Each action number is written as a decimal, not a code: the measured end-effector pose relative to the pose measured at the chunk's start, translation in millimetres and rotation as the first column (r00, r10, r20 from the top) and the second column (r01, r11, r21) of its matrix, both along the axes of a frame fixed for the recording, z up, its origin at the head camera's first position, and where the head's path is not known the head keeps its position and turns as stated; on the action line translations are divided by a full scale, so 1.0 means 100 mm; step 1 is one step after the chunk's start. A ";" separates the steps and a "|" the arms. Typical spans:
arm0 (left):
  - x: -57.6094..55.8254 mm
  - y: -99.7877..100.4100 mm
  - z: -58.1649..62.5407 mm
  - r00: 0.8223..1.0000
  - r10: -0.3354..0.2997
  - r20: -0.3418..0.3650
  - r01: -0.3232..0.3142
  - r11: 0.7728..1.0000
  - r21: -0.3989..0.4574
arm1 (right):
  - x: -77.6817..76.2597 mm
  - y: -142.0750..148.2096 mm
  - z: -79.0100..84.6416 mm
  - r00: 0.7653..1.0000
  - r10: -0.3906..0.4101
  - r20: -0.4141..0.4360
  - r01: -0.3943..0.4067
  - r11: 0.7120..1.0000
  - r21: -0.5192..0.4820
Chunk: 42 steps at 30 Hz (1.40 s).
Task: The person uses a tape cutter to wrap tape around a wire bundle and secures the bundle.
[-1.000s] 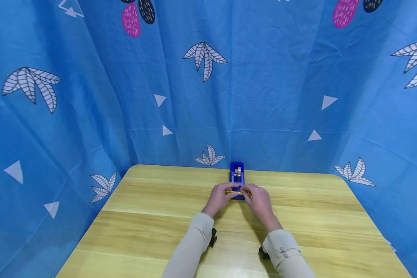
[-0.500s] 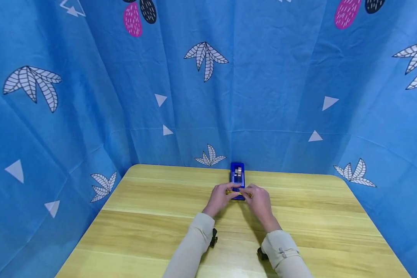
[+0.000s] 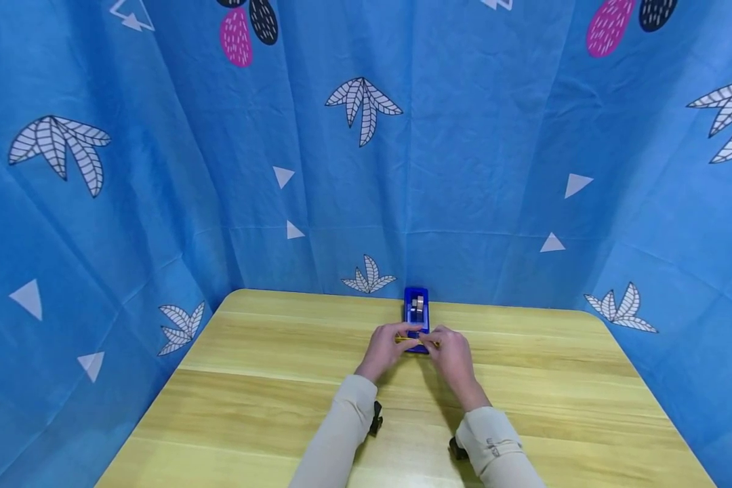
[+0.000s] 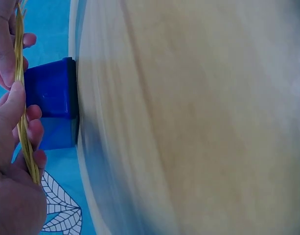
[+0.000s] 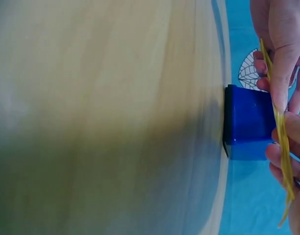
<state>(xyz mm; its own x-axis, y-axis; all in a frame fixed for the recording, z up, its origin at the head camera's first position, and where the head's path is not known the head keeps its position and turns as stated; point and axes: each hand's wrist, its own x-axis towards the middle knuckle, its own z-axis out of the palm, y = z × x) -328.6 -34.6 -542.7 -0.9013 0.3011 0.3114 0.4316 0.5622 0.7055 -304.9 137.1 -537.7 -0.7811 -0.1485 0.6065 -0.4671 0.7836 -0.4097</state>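
Observation:
Both hands hold a thin bundle of yellow strands (image 5: 286, 161) stretched sideways between them, with loose ends showing past the fingers in the wrist views. My left hand (image 3: 382, 348) pinches one side of the bundle between thumb and fingers. Close beside it, my right hand (image 3: 457, 354) pinches the bundle too, its fingertips almost meeting the left thumb. Directly behind the strands stands a blue tape dispenser (image 3: 417, 313) with silvery parts inside its top; the hands overlap its near end in the head view. Its plain blue end wall (image 4: 49, 88) shows in the left wrist view.
The wood-grain table (image 3: 250, 379) has rounded far corners. A blue printed curtain (image 3: 482, 169) hangs just beyond its back edge and along both sides. Dark wrist mounts (image 3: 375, 418) sit under the light sleeves (image 3: 494, 440).
The head view has shifted slightly. My right forearm has edged a little to the left, while both hands stay pinched on the yellow strands by the dispenser.

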 end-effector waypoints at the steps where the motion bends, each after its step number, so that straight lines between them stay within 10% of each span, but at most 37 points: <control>1: 0.00 0.00 0.00 1.000 -0.001 0.008 0.001 1.000 0.004 | 0.00 0.00 0.00 1.000 -0.002 0.006 0.002 1.000 -0.004; 18: 0.01 -0.06 -0.01 0.999 -0.035 0.034 0.034 0.999 0.004 | 0.02 -0.03 -0.03 0.999 0.025 -0.034 -0.021 0.994 0.108; 42: 0.04 -0.09 0.07 0.996 -0.053 0.069 0.057 0.996 -0.068 | 0.03 0.05 0.00 0.999 0.046 -0.005 -0.046 0.999 -0.018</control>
